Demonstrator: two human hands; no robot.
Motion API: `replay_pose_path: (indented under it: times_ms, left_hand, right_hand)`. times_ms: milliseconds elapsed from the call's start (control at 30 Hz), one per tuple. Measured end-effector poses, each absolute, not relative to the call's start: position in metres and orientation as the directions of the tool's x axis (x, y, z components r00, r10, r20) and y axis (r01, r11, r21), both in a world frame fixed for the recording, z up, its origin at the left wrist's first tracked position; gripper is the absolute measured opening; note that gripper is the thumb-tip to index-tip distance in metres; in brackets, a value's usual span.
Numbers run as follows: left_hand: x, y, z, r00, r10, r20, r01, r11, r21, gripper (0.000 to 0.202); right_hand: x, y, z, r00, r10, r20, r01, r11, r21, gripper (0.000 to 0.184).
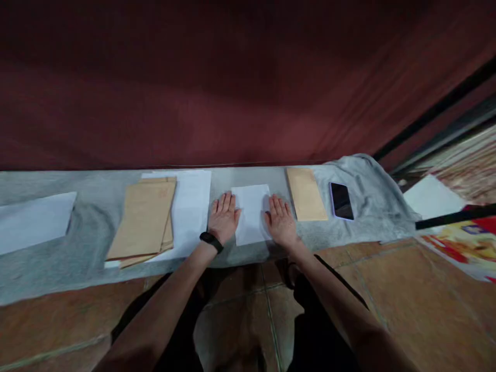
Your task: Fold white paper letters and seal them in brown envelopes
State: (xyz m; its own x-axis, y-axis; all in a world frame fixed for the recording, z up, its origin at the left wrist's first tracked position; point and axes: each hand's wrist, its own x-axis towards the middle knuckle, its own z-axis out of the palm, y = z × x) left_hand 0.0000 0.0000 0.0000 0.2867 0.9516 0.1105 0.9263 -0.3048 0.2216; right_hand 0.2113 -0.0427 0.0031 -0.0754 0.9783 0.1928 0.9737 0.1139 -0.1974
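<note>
A small white sheet of paper (251, 214) lies flat on the grey cloth between my hands. My left hand (223, 214), with a black band on its wrist, rests palm down at the sheet's left edge, fingers stretched out. Along the right edge my right hand (280, 221) lies flat too, its fingertips pointing away from me. Neither hand grips anything. Left of my left hand are larger white sheets (191, 206) with a stack of brown envelopes (145, 217) partly over them. To the right of my right hand lies a single brown envelope (307, 196).
A phone (341, 200) lies on the grey cloth (96, 188) at the right, beside bunched fabric. More white paper (36, 219) is at the far left. A dark red covering (232, 103) rises behind the surface. Tiled floor (418, 289) and a colourful printed package (465, 243) are at the right.
</note>
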Motion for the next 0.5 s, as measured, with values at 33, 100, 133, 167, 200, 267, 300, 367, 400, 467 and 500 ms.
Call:
replay_pose_path:
  times_ms: [33, 100, 133, 167, 200, 267, 300, 367, 400, 467, 500]
  left_hand:
    - [0.004, -0.003, 0.001, 0.306, 0.945, 0.113, 0.914, -0.325, 0.241, 0.064]
    - [0.012, -0.010, 0.003, 0.357, 0.927, 0.112, 0.885, -0.375, 0.275, 0.063]
    - [0.016, -0.014, 0.004, 0.389, 0.915, 0.109, 0.868, -0.404, 0.289, 0.063]
    - [0.020, -0.017, 0.004, 0.434, 0.896, 0.098, 0.843, -0.442, 0.308, 0.062]
    - [0.023, -0.021, 0.005, 0.478, 0.874, 0.088, 0.817, -0.479, 0.320, 0.062]
    - [0.027, -0.027, 0.005, 0.536, 0.841, 0.074, 0.784, -0.528, 0.326, 0.062]
    - [0.028, -0.028, 0.004, 0.546, 0.835, 0.069, 0.780, -0.537, 0.321, 0.062]
    - [0.026, -0.028, 0.003, 0.536, 0.842, 0.061, 0.794, -0.528, 0.301, 0.062]
    - [0.024, -0.027, 0.002, 0.519, 0.853, 0.060, 0.809, -0.513, 0.287, 0.063]
    - [0.018, -0.020, 0.000, 0.469, 0.880, 0.067, 0.845, -0.470, 0.255, 0.064]
    - [0.015, -0.016, -0.002, 0.439, 0.896, 0.073, 0.863, -0.443, 0.243, 0.064]
  right_hand:
    - [0.203, -0.049, 0.000, -0.123, 0.973, 0.195, 0.963, 0.164, -0.214, 0.058]
    - [0.187, -0.061, -0.006, -0.204, 0.957, 0.207, 0.939, 0.251, -0.234, 0.057]
    - [0.179, -0.067, -0.009, -0.257, 0.943, 0.212, 0.920, 0.306, -0.246, 0.057]
    - [0.173, -0.073, -0.012, -0.307, 0.926, 0.219, 0.898, 0.358, -0.254, 0.056]
    - [0.168, -0.079, -0.015, -0.345, 0.910, 0.230, 0.881, 0.398, -0.254, 0.055]
    - [0.163, -0.088, -0.018, -0.400, 0.881, 0.252, 0.858, 0.457, -0.236, 0.053]
    - [0.162, -0.091, -0.019, -0.414, 0.873, 0.260, 0.852, 0.471, -0.226, 0.053]
    - [0.164, -0.094, -0.018, -0.423, 0.868, 0.261, 0.849, 0.480, -0.218, 0.054]
    - [0.166, -0.095, -0.017, -0.421, 0.870, 0.256, 0.851, 0.477, -0.222, 0.055]
    - [0.170, -0.096, -0.014, -0.416, 0.876, 0.243, 0.852, 0.469, -0.232, 0.058]
    - [0.172, -0.096, -0.013, -0.416, 0.878, 0.237, 0.852, 0.468, -0.236, 0.059]
